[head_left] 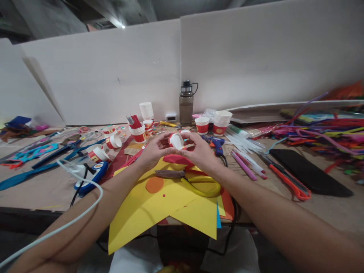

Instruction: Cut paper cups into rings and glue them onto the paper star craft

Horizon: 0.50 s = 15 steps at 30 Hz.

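Between my two hands a small red-and-white paper cup (176,141) is tipped on its side, its white opening turned towards me. My left hand (156,151) grips it from the left, and the fingers of my right hand (198,150) close on its right side. Beneath them lie yellow paper sheets (142,212). On the paper rest scissors with yellow handles (203,189), an orange paper disc (154,184) and red paper pieces (176,158). The scissors' blades point left.
Paper cups (222,123) stand stacked behind. A water bottle (186,104) is against the white panel. A blue glue gun (217,145) lies right, near a cutter knife (288,182) and a black phone-like slab (309,170). A blue-and-white power strip (92,178) with cables sits left.
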### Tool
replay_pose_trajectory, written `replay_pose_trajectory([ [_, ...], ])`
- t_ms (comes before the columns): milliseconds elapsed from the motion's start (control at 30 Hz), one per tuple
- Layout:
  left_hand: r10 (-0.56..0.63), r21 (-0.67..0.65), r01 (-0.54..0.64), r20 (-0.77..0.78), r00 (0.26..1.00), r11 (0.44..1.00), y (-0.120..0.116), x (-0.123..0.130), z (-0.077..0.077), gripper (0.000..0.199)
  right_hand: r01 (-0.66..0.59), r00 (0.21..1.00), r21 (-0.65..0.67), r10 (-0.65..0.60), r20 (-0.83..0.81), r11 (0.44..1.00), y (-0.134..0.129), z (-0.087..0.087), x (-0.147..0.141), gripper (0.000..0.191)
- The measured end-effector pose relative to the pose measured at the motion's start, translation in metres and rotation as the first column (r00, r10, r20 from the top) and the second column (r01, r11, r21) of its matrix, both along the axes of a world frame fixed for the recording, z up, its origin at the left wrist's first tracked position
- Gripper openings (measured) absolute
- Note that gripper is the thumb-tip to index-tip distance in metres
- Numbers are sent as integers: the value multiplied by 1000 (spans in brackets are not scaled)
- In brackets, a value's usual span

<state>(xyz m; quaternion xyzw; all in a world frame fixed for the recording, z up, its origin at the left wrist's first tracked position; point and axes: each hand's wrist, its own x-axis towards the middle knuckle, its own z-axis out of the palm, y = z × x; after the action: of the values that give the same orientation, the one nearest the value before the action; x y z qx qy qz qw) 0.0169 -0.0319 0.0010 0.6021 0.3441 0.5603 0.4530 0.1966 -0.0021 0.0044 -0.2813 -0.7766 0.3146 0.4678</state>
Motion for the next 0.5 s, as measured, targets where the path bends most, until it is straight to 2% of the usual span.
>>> replay_pose_trajectory([
  [500,14,-15,-14,17,1000,1000,2,-1,-2,51,7,1000,5,-7,11,1000,1,-2,3,42],
])
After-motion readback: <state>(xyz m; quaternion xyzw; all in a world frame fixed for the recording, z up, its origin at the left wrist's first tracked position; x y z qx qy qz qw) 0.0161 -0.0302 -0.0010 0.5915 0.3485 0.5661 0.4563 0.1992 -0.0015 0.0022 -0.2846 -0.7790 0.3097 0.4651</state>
